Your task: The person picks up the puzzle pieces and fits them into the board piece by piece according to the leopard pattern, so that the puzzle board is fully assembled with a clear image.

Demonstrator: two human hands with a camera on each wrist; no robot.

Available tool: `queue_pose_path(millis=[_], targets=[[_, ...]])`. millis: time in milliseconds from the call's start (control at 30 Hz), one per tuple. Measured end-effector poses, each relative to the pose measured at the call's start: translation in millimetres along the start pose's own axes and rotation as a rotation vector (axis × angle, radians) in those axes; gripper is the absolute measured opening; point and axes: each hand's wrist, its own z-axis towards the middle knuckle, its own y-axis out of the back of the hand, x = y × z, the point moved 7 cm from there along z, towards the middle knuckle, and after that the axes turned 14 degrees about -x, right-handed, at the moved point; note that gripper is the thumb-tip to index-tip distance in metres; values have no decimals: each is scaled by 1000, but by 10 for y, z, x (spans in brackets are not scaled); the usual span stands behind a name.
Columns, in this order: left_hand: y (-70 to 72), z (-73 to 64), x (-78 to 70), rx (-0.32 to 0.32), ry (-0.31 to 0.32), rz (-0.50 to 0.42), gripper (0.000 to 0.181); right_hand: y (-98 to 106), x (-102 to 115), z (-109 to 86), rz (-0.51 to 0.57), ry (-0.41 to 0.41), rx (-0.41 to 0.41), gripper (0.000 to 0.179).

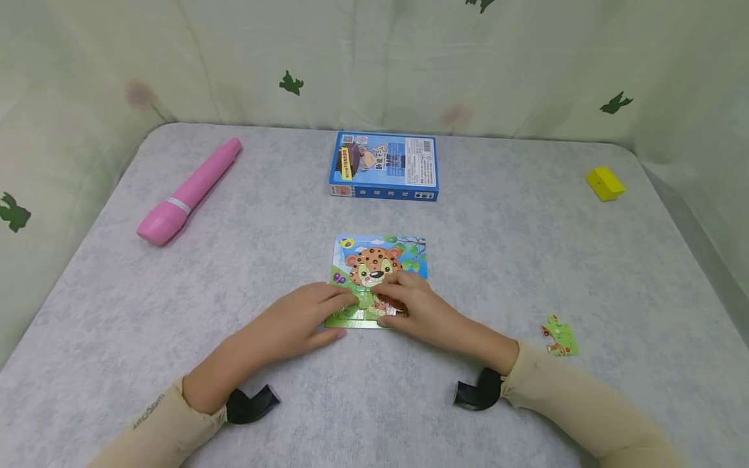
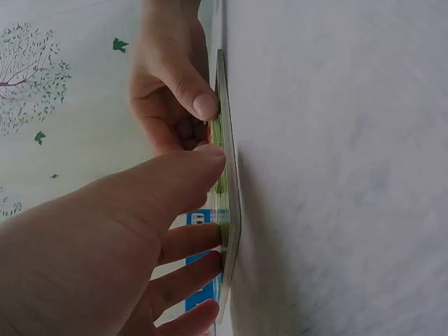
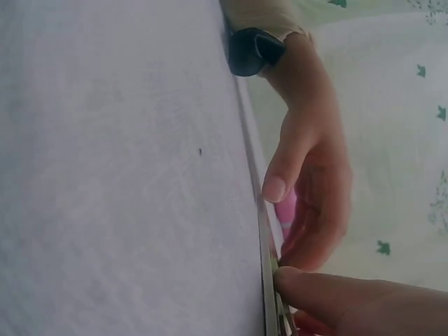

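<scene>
A jigsaw puzzle (image 1: 379, 255) with a cartoon leopard on a blue and green ground lies flat at the middle of the table. My left hand (image 1: 298, 318) rests at its lower left, fingertips on the picture and thumb by the near edge. Over its lower right part, my right hand (image 1: 418, 305) pinches a puzzle piece (image 1: 391, 305) between thumb and curled fingers, the piece partly hidden by them. In the left wrist view the board (image 2: 228, 147) shows edge-on, with both hands at its face. A loose green puzzle piece (image 1: 563, 337) lies to the right, beside my right forearm.
Behind the puzzle lies a blue box (image 1: 383, 166). A pink microphone-shaped object (image 1: 190, 195) is at the back left, a yellow block (image 1: 605, 184) at the back right. Black wrist straps (image 1: 253, 404) hang below both sleeves. A pale curtain (image 1: 374, 65) hangs behind the table.
</scene>
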Motion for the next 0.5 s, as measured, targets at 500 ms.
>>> queue_pose_path(millis=[500], targets=[[-19,142,-69,45,-87,45,40,-24,-48,36,-28,25,84,48]])
